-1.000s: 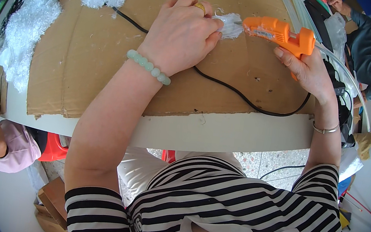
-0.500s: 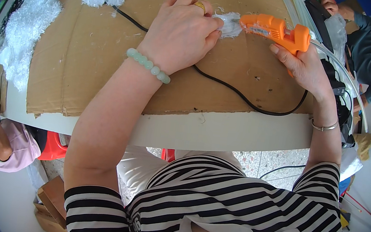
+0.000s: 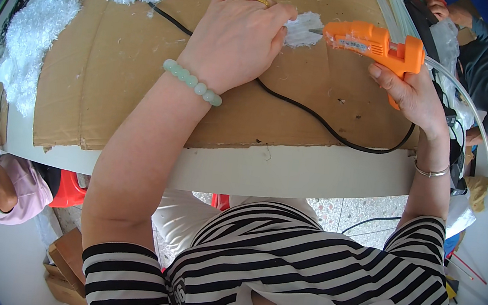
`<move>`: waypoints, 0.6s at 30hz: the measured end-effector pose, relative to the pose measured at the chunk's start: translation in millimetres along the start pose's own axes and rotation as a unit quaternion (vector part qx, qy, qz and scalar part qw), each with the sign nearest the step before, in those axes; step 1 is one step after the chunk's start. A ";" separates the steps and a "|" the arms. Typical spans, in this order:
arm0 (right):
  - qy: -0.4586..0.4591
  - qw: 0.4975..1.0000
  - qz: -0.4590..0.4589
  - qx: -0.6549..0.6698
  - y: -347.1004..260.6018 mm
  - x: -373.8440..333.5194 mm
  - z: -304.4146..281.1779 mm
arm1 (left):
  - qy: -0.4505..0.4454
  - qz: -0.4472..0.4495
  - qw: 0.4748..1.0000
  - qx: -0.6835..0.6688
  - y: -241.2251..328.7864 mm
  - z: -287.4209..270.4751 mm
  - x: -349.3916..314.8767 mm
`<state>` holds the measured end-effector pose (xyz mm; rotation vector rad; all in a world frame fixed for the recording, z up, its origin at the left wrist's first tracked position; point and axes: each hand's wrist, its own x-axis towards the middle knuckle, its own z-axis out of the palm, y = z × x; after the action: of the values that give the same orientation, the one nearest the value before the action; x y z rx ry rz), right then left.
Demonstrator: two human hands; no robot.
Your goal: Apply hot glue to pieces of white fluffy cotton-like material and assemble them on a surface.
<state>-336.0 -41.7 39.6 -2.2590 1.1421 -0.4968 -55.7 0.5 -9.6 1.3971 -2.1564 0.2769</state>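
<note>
Now the right hand (image 3: 413, 91) grips an orange glue gun (image 3: 373, 43); the left hand (image 3: 237, 36), fingers curled, pins a white tuft (image 3: 303, 29) to brown cardboard (image 3: 119, 76).

One head-worn fisheye looks steeply down, close over the cardboard-covered table (image 3: 290, 170).

White table edge (image 3: 314, 173); speckled terrazzo floor (image 3: 358, 212); red stool (image 3: 68, 192).

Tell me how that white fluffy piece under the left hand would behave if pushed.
The white fluffy piece looks wispy and soft, so probably light and floppy. It would likely squash rather than slide; the left hand pins it beside the orange glue gun nozzle.
</note>
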 end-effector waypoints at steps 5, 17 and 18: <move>-0.001 1.000 -0.007 -0.022 5.6 3.5 3.6 | 0.005 -0.002 1.000 -0.022 -3.6 0.9 -0.1; -0.010 0.999 0.012 -0.031 -0.7 -0.4 7.1 | 0.009 -0.009 0.996 -0.083 -14.6 3.3 -0.7; -0.006 0.999 0.006 -0.034 -0.9 -0.7 8.1 | 0.009 -0.009 0.996 -0.085 -14.7 3.3 -0.6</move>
<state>-331.4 -38.3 33.9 -2.3087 1.1827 -0.4457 -43.5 -7.0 -14.4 1.3119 -2.0997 0.0961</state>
